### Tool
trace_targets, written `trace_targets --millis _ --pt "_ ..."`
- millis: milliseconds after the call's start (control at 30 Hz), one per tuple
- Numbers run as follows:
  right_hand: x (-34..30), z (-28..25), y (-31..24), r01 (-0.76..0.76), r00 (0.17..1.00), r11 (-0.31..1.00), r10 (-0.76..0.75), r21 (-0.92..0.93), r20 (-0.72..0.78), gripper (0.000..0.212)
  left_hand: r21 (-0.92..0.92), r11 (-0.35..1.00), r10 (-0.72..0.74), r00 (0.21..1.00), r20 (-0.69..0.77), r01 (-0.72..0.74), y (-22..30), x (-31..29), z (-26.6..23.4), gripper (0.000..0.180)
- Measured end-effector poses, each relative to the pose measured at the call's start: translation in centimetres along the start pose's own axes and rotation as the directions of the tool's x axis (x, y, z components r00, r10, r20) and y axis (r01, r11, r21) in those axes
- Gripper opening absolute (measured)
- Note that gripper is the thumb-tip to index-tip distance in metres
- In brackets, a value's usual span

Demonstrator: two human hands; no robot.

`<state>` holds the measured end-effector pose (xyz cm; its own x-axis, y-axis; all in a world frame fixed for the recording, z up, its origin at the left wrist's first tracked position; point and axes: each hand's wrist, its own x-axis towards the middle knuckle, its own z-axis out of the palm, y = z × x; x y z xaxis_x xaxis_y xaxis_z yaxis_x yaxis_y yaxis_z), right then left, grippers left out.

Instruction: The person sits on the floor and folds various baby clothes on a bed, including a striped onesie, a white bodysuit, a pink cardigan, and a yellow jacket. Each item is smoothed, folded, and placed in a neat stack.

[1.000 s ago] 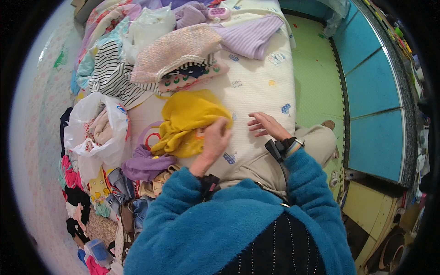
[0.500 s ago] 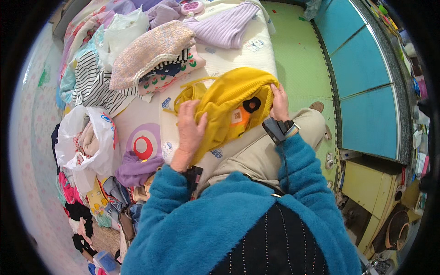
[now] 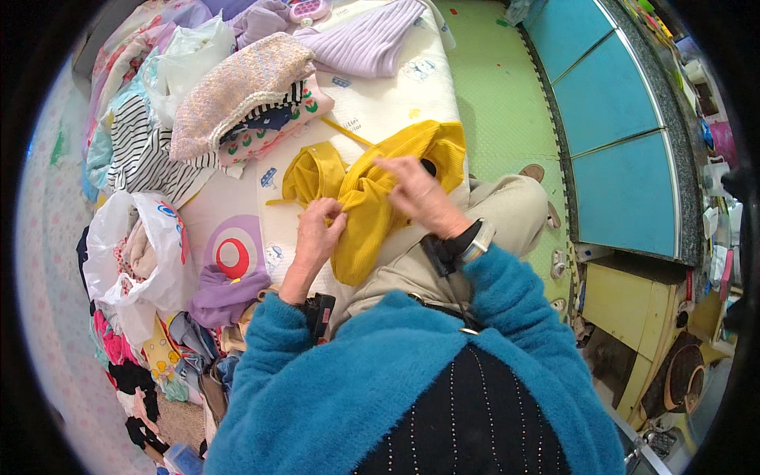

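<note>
A yellow ribbed garment (image 3: 368, 253) with a dark round patch lies bunched across my lap and the bed's edge. Its smaller folded part (image 3: 313, 174) and a thin yellow cord spread out to the left. My left hand (image 3: 318, 237) pinches the fabric at its left side, thumb and fingertips together. Above the middle of the garment is my right hand (image 3: 427, 198), fingers stretched leftward and nothing visible in them. It covers most of the patch.
A pile of folded clothes (image 3: 245, 87) rests on the bed at the upper left, near a lilac ribbed garment (image 3: 368, 39). A white plastic bag (image 3: 178, 253) of clothes and a purple garment (image 3: 226, 297) sit at left. Blue cabinets (image 3: 617, 174) line the right beyond green matting (image 3: 507, 103).
My right hand has left the garment's right edge and moved left over its middle. My left hand has come down onto the fabric and pinched it. The garment is more bunched.
</note>
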<state>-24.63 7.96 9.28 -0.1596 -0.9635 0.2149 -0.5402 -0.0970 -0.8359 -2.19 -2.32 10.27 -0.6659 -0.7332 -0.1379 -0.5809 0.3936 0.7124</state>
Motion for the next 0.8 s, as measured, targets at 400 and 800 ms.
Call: trace_targets --millis 400,800 --pt "-1.2 -4.8 1.9 -0.171 0.76 0.265 0.648 0.949 -0.044 0.021 -0.539 0.838 -0.129 0.991 -0.04 0.088 -0.3 1.5 -1.7 0.015" --pt "-3.3 -6.3 4.3 -0.095 0.752 0.04 0.658 0.995 0.045 0.03 -0.068 0.997 0.04 0.972 0.232 -0.024 0.8 0.8 0.2 0.034"
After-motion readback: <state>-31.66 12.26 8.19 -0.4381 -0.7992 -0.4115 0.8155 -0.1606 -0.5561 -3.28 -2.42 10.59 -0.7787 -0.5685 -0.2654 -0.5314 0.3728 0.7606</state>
